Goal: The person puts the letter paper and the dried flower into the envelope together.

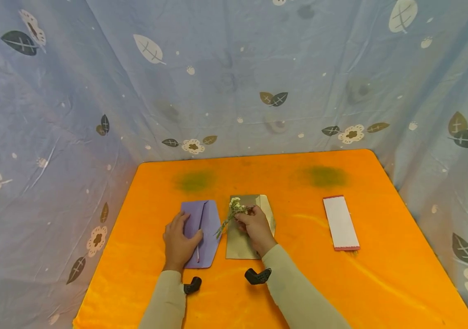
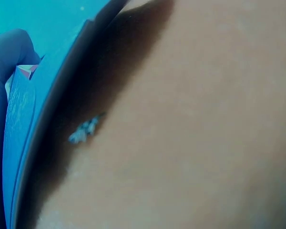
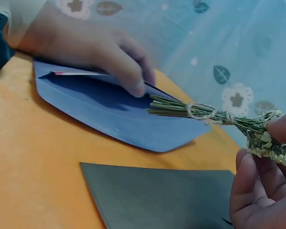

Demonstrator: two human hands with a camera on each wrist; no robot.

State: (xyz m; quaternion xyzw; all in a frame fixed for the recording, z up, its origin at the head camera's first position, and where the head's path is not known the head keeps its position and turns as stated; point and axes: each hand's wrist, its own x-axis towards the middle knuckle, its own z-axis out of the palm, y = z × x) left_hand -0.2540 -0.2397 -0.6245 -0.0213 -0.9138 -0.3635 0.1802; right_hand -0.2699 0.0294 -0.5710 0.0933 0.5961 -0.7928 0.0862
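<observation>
My left hand (image 1: 179, 240) grips a purple envelope (image 1: 213, 228) by its side, its thumb at the opening edge. In the right wrist view, the mouth of this envelope (image 3: 133, 121) gapes, and the edge of a white and red card (image 3: 81, 73) shows inside. My right hand (image 1: 256, 226) pinches a small bunch of dried flowers (image 3: 214, 113) by its pale blossoms. Twine binds the stems, which point toward the envelope's mouth. Beneath the right hand lies a gold-olive envelope (image 1: 238, 244). The left wrist view is blurred and bluish, with part of the envelope (image 2: 52, 62) in it.
On the right of the orange-covered table (image 1: 300, 283) lies a white card with red ends (image 1: 342, 224); a few stems poke out at its near end. A patterned blue curtain (image 1: 234, 68) surrounds the table at the back and sides.
</observation>
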